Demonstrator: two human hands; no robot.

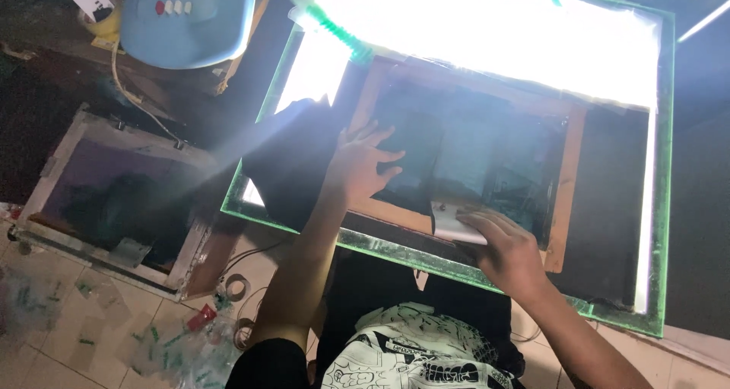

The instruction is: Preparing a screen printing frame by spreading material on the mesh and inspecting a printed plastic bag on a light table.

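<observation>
The wooden-framed printing screen with its dark mesh (471,149) is lying flat on the glass-topped light table with the green-edged pane (660,206), roughly in the middle of the pane, with bright light glaring from the far side. On the near rail of the frame, the right hand (508,250) is pressing down on a small white folded piece of card or cloth (450,223); the fingers are curled over it, partly closed, pinning it rather than lifting it. The left hand (357,167) is resting open and spread, palm down, on the left rail and the edge of the mesh, gripping nothing. Just left of it a black sheet (293,157) is covering part of the glass.

Judging from this, the wiping or rubbing goes best if the left hand is bracing the frame so it cannot slide on the glass, while the right is keeping the white piece flat and moving with even, light pressure, since the mesh looks easy to stretch or mark.

Further left, on the tiled floor, a second wooden frame (114,199) is lying beside scattered scraps. At the far left a pale blue plastic housing (194,20) is sitting on a dark surface.
</observation>
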